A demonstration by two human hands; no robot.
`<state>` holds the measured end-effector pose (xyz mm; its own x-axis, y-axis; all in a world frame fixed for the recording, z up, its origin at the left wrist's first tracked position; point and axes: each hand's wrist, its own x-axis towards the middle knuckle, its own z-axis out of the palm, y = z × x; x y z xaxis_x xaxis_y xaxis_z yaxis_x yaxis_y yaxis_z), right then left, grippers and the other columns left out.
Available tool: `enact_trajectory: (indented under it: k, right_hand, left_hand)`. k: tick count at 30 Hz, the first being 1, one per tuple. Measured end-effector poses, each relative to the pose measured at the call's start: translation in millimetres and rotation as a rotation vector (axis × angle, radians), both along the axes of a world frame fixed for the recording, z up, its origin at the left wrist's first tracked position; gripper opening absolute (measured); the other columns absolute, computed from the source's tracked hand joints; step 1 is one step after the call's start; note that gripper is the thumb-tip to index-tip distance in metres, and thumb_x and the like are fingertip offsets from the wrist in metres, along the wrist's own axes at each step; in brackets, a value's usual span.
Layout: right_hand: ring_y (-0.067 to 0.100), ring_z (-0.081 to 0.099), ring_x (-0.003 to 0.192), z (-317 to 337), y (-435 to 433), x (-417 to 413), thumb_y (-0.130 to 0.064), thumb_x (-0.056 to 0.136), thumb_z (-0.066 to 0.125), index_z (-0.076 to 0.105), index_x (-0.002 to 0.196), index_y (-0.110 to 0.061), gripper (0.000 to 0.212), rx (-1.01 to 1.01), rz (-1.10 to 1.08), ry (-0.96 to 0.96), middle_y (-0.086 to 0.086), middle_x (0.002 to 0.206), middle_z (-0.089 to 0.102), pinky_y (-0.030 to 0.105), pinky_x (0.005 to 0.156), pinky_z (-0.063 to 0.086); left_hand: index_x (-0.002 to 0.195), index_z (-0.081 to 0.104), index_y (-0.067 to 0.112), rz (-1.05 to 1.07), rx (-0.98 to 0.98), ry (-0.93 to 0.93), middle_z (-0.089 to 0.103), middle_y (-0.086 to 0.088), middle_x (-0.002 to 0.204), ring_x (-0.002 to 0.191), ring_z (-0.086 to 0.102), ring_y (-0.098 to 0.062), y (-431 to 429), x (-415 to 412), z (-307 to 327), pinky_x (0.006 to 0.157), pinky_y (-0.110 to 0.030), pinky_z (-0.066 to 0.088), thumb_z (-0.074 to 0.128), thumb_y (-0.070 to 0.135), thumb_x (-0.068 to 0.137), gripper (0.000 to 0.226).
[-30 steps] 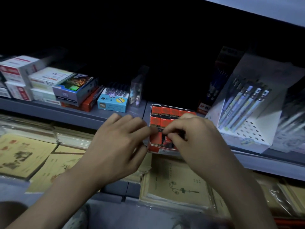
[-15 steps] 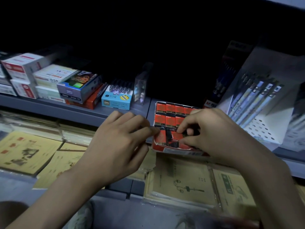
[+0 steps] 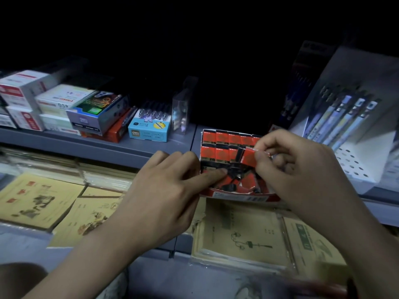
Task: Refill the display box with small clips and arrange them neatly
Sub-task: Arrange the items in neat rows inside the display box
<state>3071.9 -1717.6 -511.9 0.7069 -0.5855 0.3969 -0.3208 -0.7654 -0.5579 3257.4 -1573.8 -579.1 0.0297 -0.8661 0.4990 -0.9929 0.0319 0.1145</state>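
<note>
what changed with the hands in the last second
The right hand rose from the front of the display box and now pinches a small red box, tilted above the second row. The left hand stayed at the box's front left, forefinger on the loose black clips.

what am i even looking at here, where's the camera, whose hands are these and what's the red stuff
There is no machine here. A person works with bare hands, and the single picture comes from a camera worn on their head, looking forward and down at a dim shop shelf.

The left hand lies open, its forefinger reaching into the front of the red display box. The right hand pinches a small red packet between thumb and fingers, just above the box.

Rows of the same packets fill the back of the box. In front lie dark loose pieces, probably clips.

To the left on the shelf are a blue box and stacked cartons. To the right is a white pen stand. Wrapped notebooks lie below.
</note>
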Motion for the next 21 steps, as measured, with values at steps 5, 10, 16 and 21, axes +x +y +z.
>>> enact_trajectory:
  k: [5,10,16,21]
  right_hand:
    - [0.018,0.052,0.049,0,7,3,-0.016,0.087,0.07,0.056,0.082,-0.02,0.015,0.068,-0.004,-0.051,0.002,0.055,0.057,0.034,0.049,0.048]
    - [0.026,0.062,0.053,-2,14,10,-0.014,0.08,0.073,0.048,0.082,-0.017,0.025,0.136,0.008,-0.007,0.006,0.062,0.065,0.04,0.048,0.051]
    - [0.01,0.043,0.042,-3,18,16,-0.024,0.087,0.055,0.067,0.106,-0.042,0.03,0.08,0.073,0.157,-0.012,0.058,0.059,0.022,0.041,0.034]
    - [0.012,0.049,0.048,-4,17,20,-0.031,0.083,0.054,0.068,0.085,-0.037,0.016,-0.011,0.036,0.295,-0.006,0.058,0.06,0.026,0.044,0.038]
  left_hand:
    - [0.123,0.074,0.02,0.071,-0.059,-0.025,0.065,0.003,0.095,0.077,0.055,-0.025,5,1,2,0.069,-0.037,0.035,0.047,0.025,0.096,0.038]
    - [0.129,0.069,0.017,0.134,0.032,-0.075,0.064,-0.001,0.096,0.077,0.054,-0.027,5,-4,-2,0.069,-0.039,0.037,0.045,0.026,0.09,0.046]
    - [0.126,0.072,0.02,0.1,0.026,0.008,0.064,0.001,0.097,0.077,0.056,-0.026,5,-3,1,0.068,-0.039,0.04,0.043,0.023,0.088,0.047]
    - [0.117,0.074,0.023,0.096,0.028,0.039,0.065,0.004,0.099,0.078,0.06,-0.023,5,-7,4,0.069,-0.042,0.045,0.044,0.029,0.092,0.039]
